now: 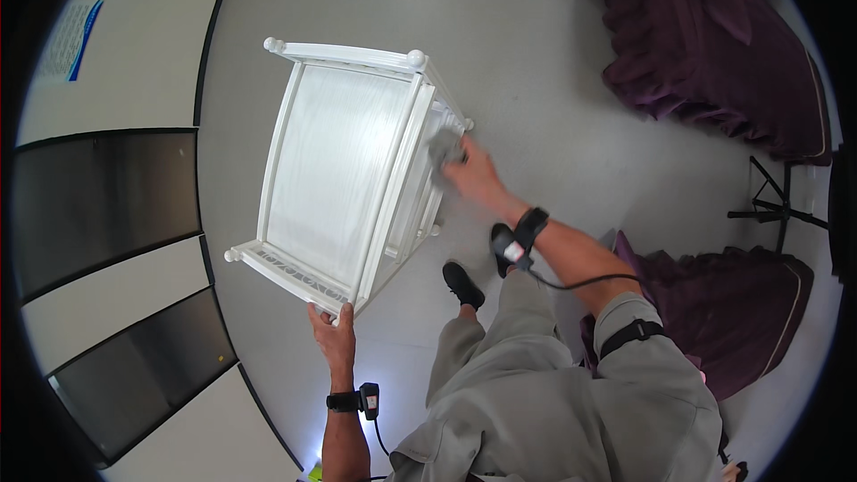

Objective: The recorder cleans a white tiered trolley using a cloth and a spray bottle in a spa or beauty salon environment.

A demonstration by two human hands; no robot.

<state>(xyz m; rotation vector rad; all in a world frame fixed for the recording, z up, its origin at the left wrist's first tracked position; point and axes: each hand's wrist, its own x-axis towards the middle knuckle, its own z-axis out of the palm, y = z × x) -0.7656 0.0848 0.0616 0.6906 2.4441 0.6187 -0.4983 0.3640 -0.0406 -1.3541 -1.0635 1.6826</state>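
Note:
A white wooden stand or small cabinet (335,161), with ball-shaped knobs at its corners and a patterned cut-out strip near its lower edge, stands on the floor before me. My left hand (334,335) grips the near corner of its frame, thumb and fingers around the rail. At the right side of the piece, my right hand (474,171) holds a grey cloth (444,155) against or close to the side panel; both are blurred, so contact is hard to tell. Black straps with small boxes are on both wrists.
Purple draped cloths cover furniture at the upper right (710,47) and lower right (730,314). Between them stands a black tripod base (780,207). A wall with dark panels (107,204) runs along the left. My black shoes (463,286) are just right of the white piece.

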